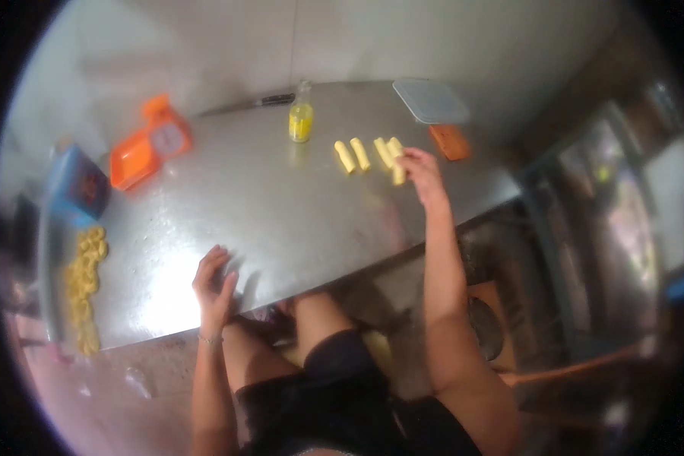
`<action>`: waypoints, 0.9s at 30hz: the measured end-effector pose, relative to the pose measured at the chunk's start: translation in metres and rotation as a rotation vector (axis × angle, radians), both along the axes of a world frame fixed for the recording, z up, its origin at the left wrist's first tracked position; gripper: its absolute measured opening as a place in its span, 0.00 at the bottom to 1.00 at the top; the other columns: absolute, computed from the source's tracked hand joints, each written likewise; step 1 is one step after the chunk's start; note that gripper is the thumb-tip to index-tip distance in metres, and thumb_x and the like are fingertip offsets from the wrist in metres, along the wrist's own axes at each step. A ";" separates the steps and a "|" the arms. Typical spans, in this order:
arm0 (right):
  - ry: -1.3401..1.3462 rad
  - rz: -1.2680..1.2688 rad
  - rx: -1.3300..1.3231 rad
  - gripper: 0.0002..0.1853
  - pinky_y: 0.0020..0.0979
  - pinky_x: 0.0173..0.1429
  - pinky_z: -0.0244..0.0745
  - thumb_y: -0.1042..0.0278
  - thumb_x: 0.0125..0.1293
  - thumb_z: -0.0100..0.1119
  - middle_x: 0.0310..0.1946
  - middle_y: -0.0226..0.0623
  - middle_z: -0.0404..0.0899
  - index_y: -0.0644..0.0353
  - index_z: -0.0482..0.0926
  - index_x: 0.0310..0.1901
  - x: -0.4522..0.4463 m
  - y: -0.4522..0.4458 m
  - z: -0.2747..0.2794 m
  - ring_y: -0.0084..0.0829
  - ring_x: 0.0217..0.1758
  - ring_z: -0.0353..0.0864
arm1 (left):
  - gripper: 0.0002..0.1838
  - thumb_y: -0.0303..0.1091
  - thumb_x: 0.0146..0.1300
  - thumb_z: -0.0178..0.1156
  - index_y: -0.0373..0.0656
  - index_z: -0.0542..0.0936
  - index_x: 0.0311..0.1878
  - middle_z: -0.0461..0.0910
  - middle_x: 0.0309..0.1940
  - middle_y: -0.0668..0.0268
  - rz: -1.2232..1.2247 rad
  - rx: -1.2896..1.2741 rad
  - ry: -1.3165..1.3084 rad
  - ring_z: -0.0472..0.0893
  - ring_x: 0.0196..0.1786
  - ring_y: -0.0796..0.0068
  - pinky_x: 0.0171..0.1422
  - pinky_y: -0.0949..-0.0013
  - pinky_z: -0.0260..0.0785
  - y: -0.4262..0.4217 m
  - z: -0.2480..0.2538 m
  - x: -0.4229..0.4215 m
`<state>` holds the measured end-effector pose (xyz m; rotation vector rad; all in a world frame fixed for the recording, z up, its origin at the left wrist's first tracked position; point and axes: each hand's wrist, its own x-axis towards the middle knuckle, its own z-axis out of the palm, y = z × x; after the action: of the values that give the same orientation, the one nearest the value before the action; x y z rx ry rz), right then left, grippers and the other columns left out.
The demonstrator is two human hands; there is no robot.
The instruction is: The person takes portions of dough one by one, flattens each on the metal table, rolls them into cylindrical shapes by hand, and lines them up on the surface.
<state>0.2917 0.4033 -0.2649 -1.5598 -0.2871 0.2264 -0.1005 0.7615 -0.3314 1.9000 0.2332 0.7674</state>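
Several pale yellow dough rolls [344,157] lie in a loose row on the metal table [281,205], toward its back right. At the right end of that row, my right hand [424,173] is closed on one dough roll [399,174], with its fingers on the roll's right side. My left hand [214,285] is over the table's front edge, thumb apart from the loosely curved fingers, holding nothing. A bottle [301,121] with yellow on it stands upright left of the rolls.
Yellow ring-shaped dough pieces [83,285] are heaped along the left edge. Behind them are a blue box [76,182] and an orange container [135,159]. A knife [275,100] lies at the back wall. A translucent lid [431,101] and an orange-brown block [450,142] lie back right.
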 end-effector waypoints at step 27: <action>-0.761 -0.078 -0.686 0.16 0.42 0.72 0.78 0.72 0.79 0.64 0.60 0.51 0.88 0.72 0.85 0.61 0.043 -0.081 -0.029 0.45 0.64 0.86 | 0.15 0.26 0.66 0.73 0.36 0.86 0.55 0.87 0.58 0.54 0.518 0.177 -0.045 0.84 0.65 0.55 0.73 0.56 0.75 0.085 0.021 -0.095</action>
<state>0.3348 0.3226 -0.2943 -2.2945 -0.7987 -0.3914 -0.1956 0.8465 -0.3107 2.0083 0.6648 1.2064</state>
